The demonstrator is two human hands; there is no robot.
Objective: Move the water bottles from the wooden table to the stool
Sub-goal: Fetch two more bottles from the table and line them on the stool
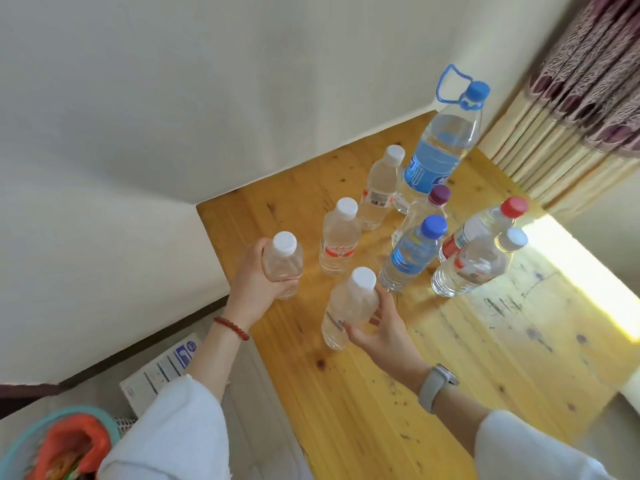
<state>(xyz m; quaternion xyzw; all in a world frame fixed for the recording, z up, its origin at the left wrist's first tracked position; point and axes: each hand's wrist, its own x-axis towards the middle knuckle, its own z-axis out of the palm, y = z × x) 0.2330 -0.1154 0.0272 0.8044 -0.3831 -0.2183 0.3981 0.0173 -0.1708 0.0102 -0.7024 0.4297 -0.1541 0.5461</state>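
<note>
Several water bottles stand on the wooden table (363,393). My left hand (254,282) grips a small white-capped bottle (282,259) at the table's left edge. My right hand (377,327) wraps its fingers around another small white-capped bottle (349,306) nearer the front. Behind them stand two more white-capped bottles (337,240) (379,187), a blue-capped bottle (410,254), a purple-capped bottle (426,209), a red-capped bottle (481,226), a grey-capped bottle (474,265) and a big blue-labelled bottle (440,147) with a handle. No stool is in view.
A white wall runs along the table's far side, and a patterned curtain (588,98) hangs at the right. On the floor to the left lie a cardboard box (162,368) and a teal basket (59,441) with orange contents.
</note>
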